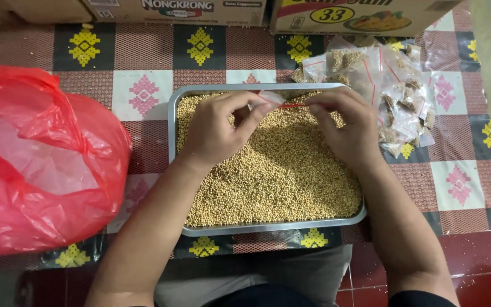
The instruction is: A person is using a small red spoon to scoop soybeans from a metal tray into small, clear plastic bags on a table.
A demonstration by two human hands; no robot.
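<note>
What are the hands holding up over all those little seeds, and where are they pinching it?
Both hands, left hand and right hand, pinch a small clear bag by its red-striped top edge, one at each end, above the tray of seeds.

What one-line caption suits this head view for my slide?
Both hands, left hand and right hand, pinch a small clear plastic zip bag over a rectangular metal tray of tan seeds.

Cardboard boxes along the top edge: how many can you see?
3: one box at top left, one at top centre, one at top right. All are cropped; more may lie beyond view.
</note>
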